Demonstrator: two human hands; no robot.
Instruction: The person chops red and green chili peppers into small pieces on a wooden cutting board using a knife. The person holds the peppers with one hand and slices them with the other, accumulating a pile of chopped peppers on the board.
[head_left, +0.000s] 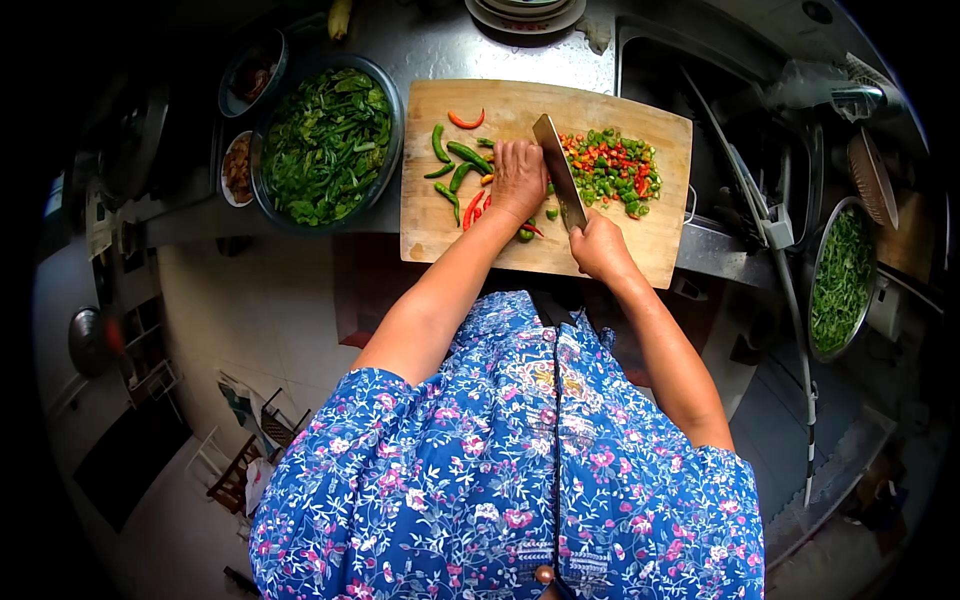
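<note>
A wooden cutting board lies on the steel counter before me. My right hand grips the handle of a cleaver, whose broad blade stands on edge near the board's middle. Left of the blade, my left hand presses down with bent fingers close together; chillies lie beside and partly under it, and whatever is beneath the palm is hidden. Whole green chillies and red chillies are scattered on the left part. Chopped red and green chilli forms a loose pile right of the blade.
A large bowl of leafy greens touches or nearly touches the board's left side, with smaller bowls beyond it. Stacked plates stand behind the board. At right are a dark sink and another container of cut greens.
</note>
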